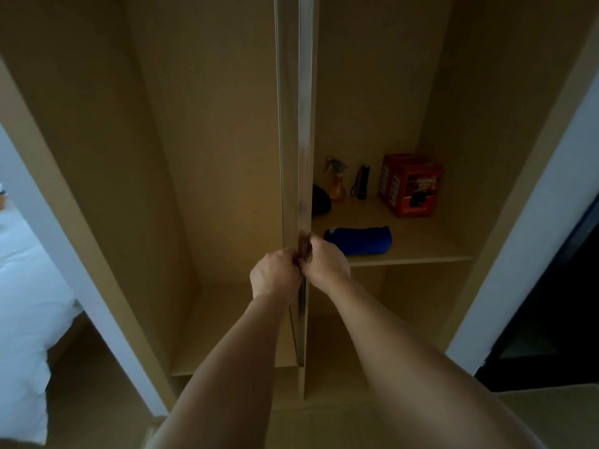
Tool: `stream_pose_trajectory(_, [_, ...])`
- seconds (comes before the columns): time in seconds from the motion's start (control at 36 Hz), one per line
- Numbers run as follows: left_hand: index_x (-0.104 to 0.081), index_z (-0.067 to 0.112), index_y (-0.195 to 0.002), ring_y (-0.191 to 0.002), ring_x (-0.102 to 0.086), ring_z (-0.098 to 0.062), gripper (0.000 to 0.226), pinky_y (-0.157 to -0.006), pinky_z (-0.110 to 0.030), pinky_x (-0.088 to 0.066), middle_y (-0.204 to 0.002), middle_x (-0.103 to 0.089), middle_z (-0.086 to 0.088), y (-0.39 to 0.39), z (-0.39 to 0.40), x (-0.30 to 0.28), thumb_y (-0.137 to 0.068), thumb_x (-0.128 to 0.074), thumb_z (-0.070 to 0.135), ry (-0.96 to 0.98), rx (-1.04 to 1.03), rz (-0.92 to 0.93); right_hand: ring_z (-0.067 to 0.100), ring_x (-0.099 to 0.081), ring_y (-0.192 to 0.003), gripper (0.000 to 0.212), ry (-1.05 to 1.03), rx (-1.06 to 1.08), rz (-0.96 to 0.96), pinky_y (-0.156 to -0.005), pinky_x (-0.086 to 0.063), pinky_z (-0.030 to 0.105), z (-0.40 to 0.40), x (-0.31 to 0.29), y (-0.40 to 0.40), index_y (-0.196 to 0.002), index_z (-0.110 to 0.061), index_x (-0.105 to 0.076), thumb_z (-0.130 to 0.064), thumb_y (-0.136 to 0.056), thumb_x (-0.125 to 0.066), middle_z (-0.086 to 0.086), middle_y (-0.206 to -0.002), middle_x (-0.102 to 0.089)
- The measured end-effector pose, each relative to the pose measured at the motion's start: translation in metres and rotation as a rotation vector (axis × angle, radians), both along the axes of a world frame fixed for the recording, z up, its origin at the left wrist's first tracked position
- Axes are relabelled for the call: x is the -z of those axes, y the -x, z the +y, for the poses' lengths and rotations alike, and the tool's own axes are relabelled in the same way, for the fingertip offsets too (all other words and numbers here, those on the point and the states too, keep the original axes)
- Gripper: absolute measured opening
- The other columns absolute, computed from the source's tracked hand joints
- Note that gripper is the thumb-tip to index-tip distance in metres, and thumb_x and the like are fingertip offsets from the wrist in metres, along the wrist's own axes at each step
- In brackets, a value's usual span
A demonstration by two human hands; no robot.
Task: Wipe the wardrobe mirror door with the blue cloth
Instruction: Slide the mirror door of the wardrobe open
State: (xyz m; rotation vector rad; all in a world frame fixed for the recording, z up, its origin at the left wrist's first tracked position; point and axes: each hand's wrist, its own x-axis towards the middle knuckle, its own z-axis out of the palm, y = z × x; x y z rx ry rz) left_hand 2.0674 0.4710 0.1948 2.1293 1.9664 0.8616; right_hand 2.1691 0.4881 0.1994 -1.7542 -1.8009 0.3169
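The wardrobe mirror door (304,124) stands edge-on in the middle of the view, seen as a thin vertical strip. My left hand (275,275) and my right hand (325,260) both grip that edge at shelf height, fingers curled round it from either side. The blue cloth (359,239) lies folded on the wooden shelf (421,251) just right of my right hand, untouched. The mirror face itself is hidden from this angle.
On the shelf behind the cloth stand an orange spray bottle (337,184), a black torch (362,183), a red box (410,186) and a dark round object (321,200). A white bed (22,270) is at the left, a dark doorway (551,303) at the right.
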Motion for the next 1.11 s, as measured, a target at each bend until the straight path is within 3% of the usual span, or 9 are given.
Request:
stream_pose_trajectory(0.11, [-0.058,0.028,-0.078,-0.051,-0.043,-0.003,0.019,-0.042,-0.02,-0.025,-0.06,-0.048,0.013,-0.002,-0.02,-0.001,-0.086,-0.045,0.017,-0.014,-0.015,0.007,0.019,-0.061,-0.081,0.018,-0.002,-0.037,-0.001,-0.055,-0.04,0.027,-0.018,-0.001,-0.004,-0.098,-0.026,-0.054,-0.033,-0.085,-0.063,-0.007,-0.085,-0.059])
stream_pose_trajectory(0.33, [-0.058,0.027,-0.071,-0.05,-0.038,-0.003,0.021,-0.043,-0.021,-0.024,-0.056,-0.043,0.014,-0.009,-0.049,0.0,-0.084,-0.047,0.016,-0.05,-0.043,0.013,0.021,-0.062,-0.09,0.021,0.04,-0.119,-0.019,-0.071,-0.055,0.037,-0.045,-0.005,-0.015,-0.104,-0.024,-0.056,-0.024,-0.084,-0.065,-0.001,-0.098,-0.064])
stream_pose_trajectory(0.56, [-0.058,0.024,-0.066,-0.057,-0.051,-0.015,0.023,-0.045,-0.022,-0.031,-0.06,-0.053,0.008,-0.021,-0.071,0.008,-0.084,-0.046,0.016,-0.087,-0.062,-0.033,0.021,-0.062,-0.093,0.031,0.071,-0.121,-0.028,-0.074,-0.055,0.037,-0.064,-0.006,-0.027,-0.113,-0.021,-0.056,-0.025,-0.084,-0.065,-0.001,-0.103,-0.064])
stream_pose_trajectory(0.69, [-0.064,0.025,-0.081,-0.067,-0.057,-0.014,0.021,-0.056,-0.028,-0.049,-0.074,-0.063,0.007,-0.029,-0.076,0.008,-0.089,-0.045,0.02,-0.089,0.011,-0.002,0.018,-0.06,-0.088,0.03,0.085,-0.058,-0.018,-0.062,-0.045,0.028,-0.073,-0.009,-0.035,-0.116,-0.023,-0.055,-0.025,-0.087,-0.062,-0.002,-0.105,-0.064])
stream_pose_trajectory(0.81, [-0.063,0.028,-0.09,-0.064,-0.05,-0.006,0.022,-0.049,-0.021,-0.035,-0.082,-0.062,0.011,-0.032,-0.075,0.012,-0.09,-0.045,0.016,-0.07,0.059,0.044,0.017,-0.058,-0.088,0.03,0.099,0.024,-0.012,-0.058,-0.04,0.026,-0.075,-0.009,-0.039,-0.118,-0.023,-0.052,-0.025,-0.089,-0.06,-0.002,-0.107,-0.062])
stream_pose_trajectory(0.94, [-0.063,0.025,-0.112,-0.074,-0.056,-0.01,0.034,-0.061,-0.026,-0.05,-0.095,-0.067,0.007,-0.025,-0.068,0.024,-0.089,-0.048,0.005,-0.028,-0.05,0.002,0.014,-0.056,-0.083,0.026,0.09,0.131,0.008,-0.056,-0.04,0.024,-0.072,-0.01,-0.044,-0.115,-0.022,-0.051,-0.023,-0.091,-0.059,-0.002,-0.105,-0.061])
stream_pose_trajectory(1.06, [-0.059,0.023,-0.122,-0.078,-0.057,-0.009,0.037,-0.055,-0.02,-0.039,-0.105,-0.068,0.004,-0.013,-0.059,0.03,-0.091,-0.046,0.008,-0.048,-0.116,-0.001,0.011,-0.048,-0.071,0.015,0.07,0.251,-0.04,-0.045,-0.028,0.023,-0.069,-0.006,-0.053,-0.106,-0.023,-0.051,-0.026,-0.093,-0.056,-0.006,-0.091,-0.059])
stream_pose_trajectory(1.11, [-0.057,0.023,-0.126,-0.087,-0.062,-0.014,0.04,-0.059,-0.023,-0.041,-0.109,-0.068,0.002,-0.009,-0.052,0.03,-0.091,-0.043,0.009,-0.03,-0.146,0.005,0.013,-0.048,-0.07,0.014,0.046,0.308,-0.062,-0.045,-0.028,0.023,-0.066,-0.002,-0.058,-0.105,-0.023,-0.051,-0.026,-0.093,-0.055,-0.005,-0.088,-0.058])
